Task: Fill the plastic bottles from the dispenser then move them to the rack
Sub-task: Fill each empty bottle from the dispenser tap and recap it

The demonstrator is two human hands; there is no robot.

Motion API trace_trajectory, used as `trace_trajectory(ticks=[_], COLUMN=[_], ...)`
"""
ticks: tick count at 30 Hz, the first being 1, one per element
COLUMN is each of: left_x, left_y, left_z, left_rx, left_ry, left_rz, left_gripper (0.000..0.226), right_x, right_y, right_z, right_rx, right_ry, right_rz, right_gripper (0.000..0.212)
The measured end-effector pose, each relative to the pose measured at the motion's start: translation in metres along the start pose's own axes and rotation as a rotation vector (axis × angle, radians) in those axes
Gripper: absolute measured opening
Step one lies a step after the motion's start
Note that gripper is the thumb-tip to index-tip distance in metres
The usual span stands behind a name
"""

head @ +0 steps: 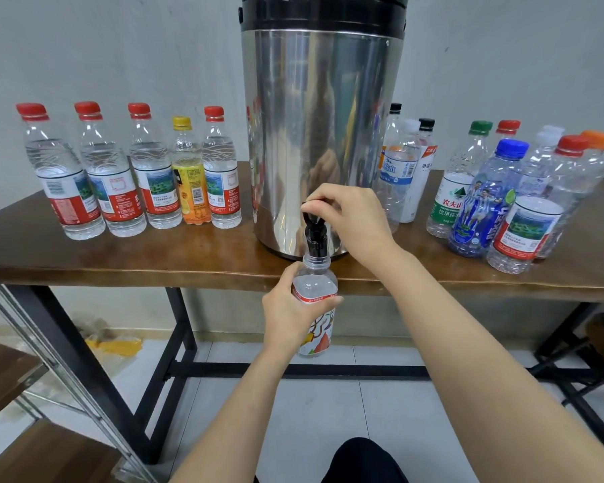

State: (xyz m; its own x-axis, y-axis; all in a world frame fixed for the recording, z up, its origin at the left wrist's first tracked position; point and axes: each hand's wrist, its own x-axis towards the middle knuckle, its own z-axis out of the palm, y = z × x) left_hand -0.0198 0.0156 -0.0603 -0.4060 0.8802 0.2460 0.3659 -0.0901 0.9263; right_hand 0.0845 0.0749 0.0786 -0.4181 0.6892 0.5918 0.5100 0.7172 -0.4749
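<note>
Off the table's (pixel 119 259) front edge, the left hand (pixel 290 315) wraps an uncapped bottle (pixel 315 285) held upright, mouth up under the black tap (pixel 315 242), which the right hand (pixel 356 217) pinches on the steel dispenser (pixel 321 134).

dispenser (pixel 321 134) blocks counter (pixel 154 259) centre, its tap (pixel 315 235) overhangs the front edge; left hand (pixel 290 308) gripping bottle (pixel 316 284) and right hand (pixel 353 217) pinching the tap fill that spot. left row of bottles (pixel 133 169) sits back by the wall (pixel 119 47), bare counter strip in front. right bottle cluster (pixel 502 196) packed tight, reaching close to the front edge. open air before the counter; rack frame (pixel 60 371) low left, crossbar (pixel 328 370) underneath.
</note>
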Motion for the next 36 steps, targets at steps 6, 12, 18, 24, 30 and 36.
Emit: trace_trajectory(ticks=[6,12,18,24,30,36], left_x=[0.001,0.001,-0.001,-0.008,-0.019,-0.031], left_y=[0.0,0.002,0.004,-0.006,-0.013,-0.007], left_z=[-0.002,-0.001,-0.001,-0.004,-0.012,-0.031], left_rx=[-0.003,-0.005,0.005,0.04,0.118,0.064], left_ry=[-0.02,-0.026,-0.028,-0.016,-0.002,0.036], left_rz=[0.006,-0.024,-0.029,0.023,0.063,0.019], left_gripper=[0.068,0.069,0.066,0.07,0.07,0.066], right_x=[-0.019,-0.039,-0.054,-0.058,-0.065,-0.072], right_y=[0.035,0.115,0.128,0.129,0.125,0.093], right_z=[-0.011,-0.013,-0.005,-0.001,0.001,-0.005], right_rx=[0.346,-0.215,-0.366,-0.381,-0.286,-0.024], right_ry=[0.248,0.04,-0.279,-0.309,-0.233,-0.029], right_rz=[0.201,0.4,0.528,0.533,0.484,0.342], right_gripper=[0.007,0.027,0.045,0.043,0.031,0.031])
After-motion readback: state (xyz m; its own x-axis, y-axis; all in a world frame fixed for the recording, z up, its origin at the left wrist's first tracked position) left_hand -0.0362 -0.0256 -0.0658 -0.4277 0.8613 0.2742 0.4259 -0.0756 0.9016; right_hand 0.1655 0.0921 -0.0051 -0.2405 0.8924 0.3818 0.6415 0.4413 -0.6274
